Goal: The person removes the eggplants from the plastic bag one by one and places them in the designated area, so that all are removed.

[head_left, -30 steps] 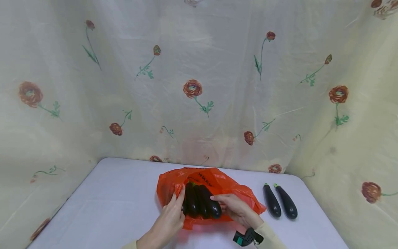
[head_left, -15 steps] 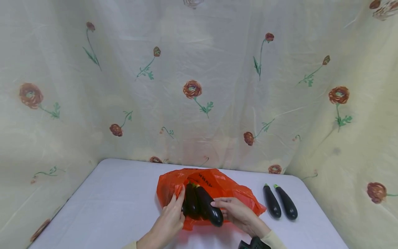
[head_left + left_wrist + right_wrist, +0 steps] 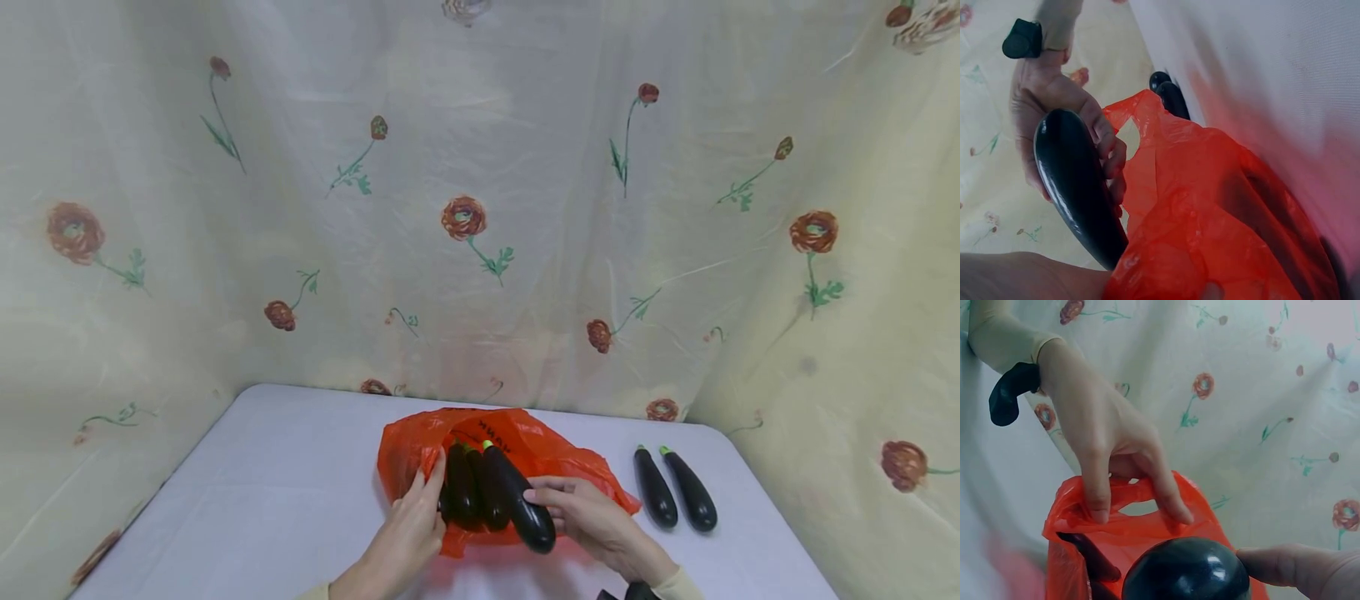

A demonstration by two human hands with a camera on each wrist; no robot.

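Observation:
My right hand [image 3: 600,529] grips a glossy dark eggplant [image 3: 521,500], thumb on its near side, at the mouth of a red plastic bag [image 3: 577,467]. The eggplant tilts, its green stem end toward the bag. Several more eggplants [image 3: 461,487] lie inside. My left hand [image 3: 405,521] pinches the bag's left edge. In the right wrist view the left hand [image 3: 1107,425] has its fingers at the bag's handle opening, and the held eggplant [image 3: 1188,572] shows its rounded end. The left wrist view has the right hand [image 3: 1054,103] wrapped along the eggplant [image 3: 1075,187].
Two eggplants lie side by side right of the bag: one nearer the bag [image 3: 656,492], one farther right [image 3: 692,492]. All rest on a white-covered table [image 3: 300,467]. A flowered curtain [image 3: 540,275] hangs behind and at both sides.
My right hand has drawn one eggplant toward me and to the right, up off the others in the bag. My left hand stays on the bag's edge.

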